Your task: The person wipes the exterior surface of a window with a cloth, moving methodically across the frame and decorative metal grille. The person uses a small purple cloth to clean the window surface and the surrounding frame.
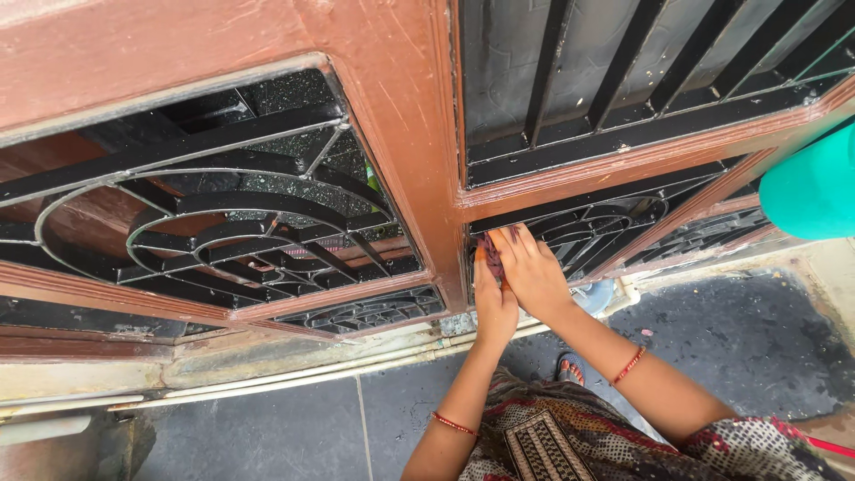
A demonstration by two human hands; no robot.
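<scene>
a dark tiled floor (pixel 294 428) is running under a reddish-brown door frame (pixel 405 134) that is standing with black scrolled iron grilles (pixel 223 223) in its panels; both hands are pressing on a small dark-red cloth (pixel 489 247) at the frame's lower upright, left hand (pixel 494 303) beside right hand (pixel 532 272), fingers lying flat and close together rather than curling round it; the cloth is showing only as a bunched edge, so its long axis cannot be told
</scene>
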